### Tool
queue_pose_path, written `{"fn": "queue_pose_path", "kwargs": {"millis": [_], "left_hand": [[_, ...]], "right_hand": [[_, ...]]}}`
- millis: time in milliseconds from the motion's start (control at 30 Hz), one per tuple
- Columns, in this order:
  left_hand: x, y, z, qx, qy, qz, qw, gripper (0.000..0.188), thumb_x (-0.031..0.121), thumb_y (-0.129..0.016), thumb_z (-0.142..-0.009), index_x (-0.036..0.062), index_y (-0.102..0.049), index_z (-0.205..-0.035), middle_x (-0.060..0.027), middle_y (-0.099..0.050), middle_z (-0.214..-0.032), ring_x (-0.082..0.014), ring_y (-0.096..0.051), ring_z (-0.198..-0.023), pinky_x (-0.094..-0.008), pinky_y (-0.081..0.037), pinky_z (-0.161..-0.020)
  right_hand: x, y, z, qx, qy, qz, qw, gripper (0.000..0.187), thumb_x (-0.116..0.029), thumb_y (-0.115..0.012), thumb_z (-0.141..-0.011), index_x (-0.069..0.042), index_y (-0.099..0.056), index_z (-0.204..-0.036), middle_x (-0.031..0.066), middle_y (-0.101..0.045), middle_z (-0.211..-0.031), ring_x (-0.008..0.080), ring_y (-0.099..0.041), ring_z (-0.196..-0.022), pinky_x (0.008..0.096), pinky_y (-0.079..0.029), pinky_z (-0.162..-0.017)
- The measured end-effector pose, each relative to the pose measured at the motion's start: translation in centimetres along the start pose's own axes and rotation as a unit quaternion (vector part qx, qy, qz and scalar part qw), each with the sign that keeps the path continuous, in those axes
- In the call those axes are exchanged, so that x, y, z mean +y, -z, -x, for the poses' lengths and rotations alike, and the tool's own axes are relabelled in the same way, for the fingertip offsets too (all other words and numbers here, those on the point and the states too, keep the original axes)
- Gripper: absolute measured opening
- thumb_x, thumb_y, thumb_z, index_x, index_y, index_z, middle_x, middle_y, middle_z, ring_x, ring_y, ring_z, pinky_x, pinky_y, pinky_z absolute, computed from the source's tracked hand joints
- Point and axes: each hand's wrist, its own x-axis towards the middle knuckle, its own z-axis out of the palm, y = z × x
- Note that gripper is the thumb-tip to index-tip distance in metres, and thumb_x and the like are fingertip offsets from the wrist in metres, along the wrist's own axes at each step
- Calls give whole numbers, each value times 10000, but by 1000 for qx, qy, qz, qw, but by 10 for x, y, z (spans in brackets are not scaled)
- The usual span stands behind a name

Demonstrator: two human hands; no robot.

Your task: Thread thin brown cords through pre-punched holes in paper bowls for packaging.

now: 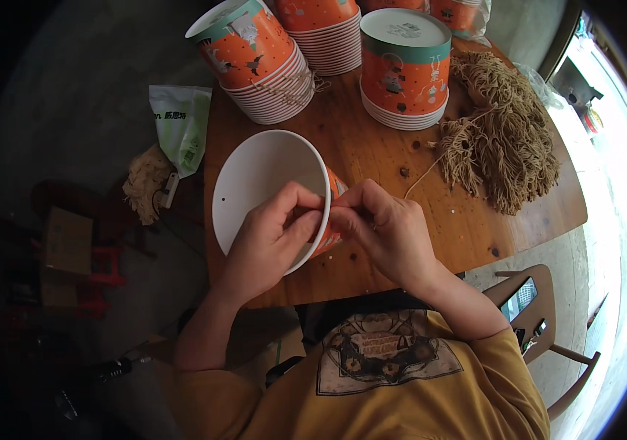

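A large paper bucket (pixel 254 165), white inside and orange outside, lies tilted on the table with its mouth facing me. One small dark hole shows in its wall on the left. Inside the mouth, my left hand (pixel 280 227) is closed, thumb and forefinger pinched together against the right rim. My right hand (pixel 390 231) is closed in a pinch just outside that same rim, against the orange wall. The fingers hide whatever is between them. A thin strand of cord (pixel 423 174) runs from a tan cord bundle (pixel 508 139) to behind my right hand.
Stacks of nested orange buckets (pixel 254 59) stand upside down at the back, another bucket stack (pixel 405 73) right of them. The wooden table (pixel 475 235) has a rounded right edge. A chair (pixel 537 315) stands at the lower right, a green-white bag (pixel 181 125) beyond the left edge.
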Motion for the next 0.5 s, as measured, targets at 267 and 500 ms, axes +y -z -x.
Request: {"fn": "queue_pose_path", "kwargs": {"millis": [267,500], "left_hand": [[15,-15,-20,-17,-27,-157,987,19,22,-497,-899,17,-485,-912,-85,-602,-855,-148,-620,-808,-298,-491,-701],[13,-14,-30,28,-64,199,977,99,143,-384,-992,68,-443,-968,-67,-591,-910,-87,-530,-794,-250,-453,-747]], "right_hand": [[11,18,6,-50,-114,-82,989,154,-163,-629,-893,-36,-551,-930,83,-618,-646,179,-643,-591,315,-479,-535],[16,51,3,-56,-108,-101,987,200,-154,-620,-904,-45,-522,-1040,27,-582,-648,88,-578,-575,247,-448,-543]]}}
